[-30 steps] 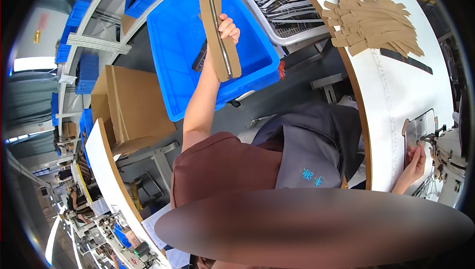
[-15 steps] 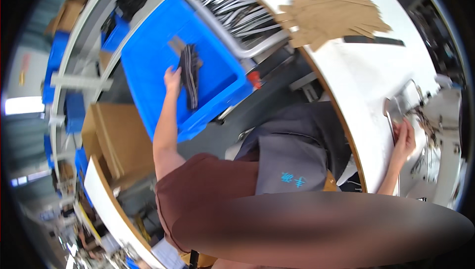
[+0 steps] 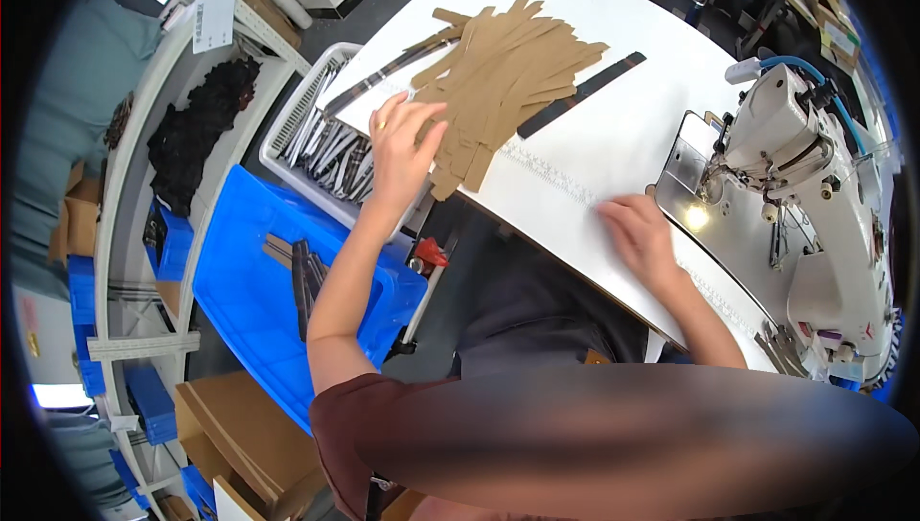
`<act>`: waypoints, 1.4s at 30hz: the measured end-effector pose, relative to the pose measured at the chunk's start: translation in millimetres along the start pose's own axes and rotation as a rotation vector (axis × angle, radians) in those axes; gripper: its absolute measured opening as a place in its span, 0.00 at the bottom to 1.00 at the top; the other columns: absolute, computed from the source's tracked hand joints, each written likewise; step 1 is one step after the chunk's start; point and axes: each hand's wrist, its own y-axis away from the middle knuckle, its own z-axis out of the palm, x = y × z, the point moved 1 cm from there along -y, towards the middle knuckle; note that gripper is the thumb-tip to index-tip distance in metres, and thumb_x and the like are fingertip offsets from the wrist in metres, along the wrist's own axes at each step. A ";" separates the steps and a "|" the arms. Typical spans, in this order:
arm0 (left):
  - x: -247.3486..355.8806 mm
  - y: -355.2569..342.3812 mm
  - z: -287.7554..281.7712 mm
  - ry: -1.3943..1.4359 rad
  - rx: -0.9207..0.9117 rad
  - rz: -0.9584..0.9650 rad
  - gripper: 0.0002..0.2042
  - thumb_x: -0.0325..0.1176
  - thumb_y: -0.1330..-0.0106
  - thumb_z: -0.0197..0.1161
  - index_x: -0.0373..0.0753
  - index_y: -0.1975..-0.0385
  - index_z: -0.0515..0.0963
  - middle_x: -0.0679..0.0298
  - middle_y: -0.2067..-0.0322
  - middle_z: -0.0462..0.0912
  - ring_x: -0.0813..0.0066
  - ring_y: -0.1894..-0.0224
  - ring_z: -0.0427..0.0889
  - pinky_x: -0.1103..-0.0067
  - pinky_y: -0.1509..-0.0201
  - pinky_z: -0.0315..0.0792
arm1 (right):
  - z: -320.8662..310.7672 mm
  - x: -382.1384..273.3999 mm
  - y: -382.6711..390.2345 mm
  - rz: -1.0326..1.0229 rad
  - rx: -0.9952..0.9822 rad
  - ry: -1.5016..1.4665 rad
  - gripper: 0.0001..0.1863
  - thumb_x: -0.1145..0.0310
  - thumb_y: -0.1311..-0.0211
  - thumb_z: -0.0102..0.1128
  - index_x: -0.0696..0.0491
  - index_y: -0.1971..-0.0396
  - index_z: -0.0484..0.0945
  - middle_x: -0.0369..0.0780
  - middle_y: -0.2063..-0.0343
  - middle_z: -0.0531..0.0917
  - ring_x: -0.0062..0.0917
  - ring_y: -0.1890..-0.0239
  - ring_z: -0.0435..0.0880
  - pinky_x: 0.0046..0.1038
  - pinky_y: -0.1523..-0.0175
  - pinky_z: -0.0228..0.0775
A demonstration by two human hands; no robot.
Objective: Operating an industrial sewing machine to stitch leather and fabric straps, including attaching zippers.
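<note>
My left hand [image 3: 402, 152] is raised at the left edge of the white table, its fingers apart and empty. Beside it lies a heap of brown strips [image 3: 517, 80], fanned out unevenly. A dark patterned strip [image 3: 393, 75] reaches from under the heap to the table's left edge, and a black strip [image 3: 583, 94] lies on its right. My right hand [image 3: 640, 243] is low over the table by the sewing machine [image 3: 795, 138], fingers loosely bent and slightly blurred, with nothing visible in them. Dark striped strips [image 3: 303, 281] lie in the blue bin [image 3: 251, 302], partly behind my left forearm.
A grey basket [image 3: 278, 142] full of black and white strips stands between the table and a shelf rack [image 3: 120, 195] holding black cloth [image 3: 196, 133]. An open cardboard box [image 3: 244, 435] sits below the blue bin. Printed ruler markings [image 3: 546, 171] run along the white table [image 3: 613, 152].
My left hand has let go of the dark striped strips in the blue bin and moved to the brown heap. My right hand has come away from the sewing machine. The view has turned rightward.
</note>
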 end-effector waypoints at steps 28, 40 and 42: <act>154.5 -9.3 39.7 0.335 -0.801 0.502 0.06 0.32 0.38 0.61 0.36 0.69 0.76 0.58 0.79 0.77 0.67 0.77 0.80 0.76 0.76 0.71 | -13.9 -36.8 32.4 1.150 -0.115 -1.438 0.17 0.61 0.29 0.47 0.61 0.61 0.75 0.47 0.67 0.84 0.27 0.69 0.86 0.23 0.64 0.79; 176.7 -5.6 142.5 0.009 -0.844 0.495 0.26 0.40 0.31 0.51 0.51 0.32 0.58 0.65 0.31 0.57 0.63 0.29 0.53 0.49 0.33 0.45 | -53.4 -52.4 102.5 0.896 0.107 -1.273 0.17 0.66 0.32 0.53 0.61 0.50 0.74 0.40 0.59 0.83 0.19 0.64 0.83 0.21 0.58 0.75; 171.7 -13.9 146.9 0.082 -0.808 0.513 0.26 0.40 0.31 0.51 0.51 0.33 0.59 0.64 0.32 0.58 0.61 0.29 0.54 0.47 0.34 0.47 | -79.1 -62.5 133.5 0.850 0.264 -0.927 0.14 0.69 0.34 0.54 0.60 0.52 0.76 0.41 0.62 0.83 0.21 0.65 0.82 0.23 0.59 0.75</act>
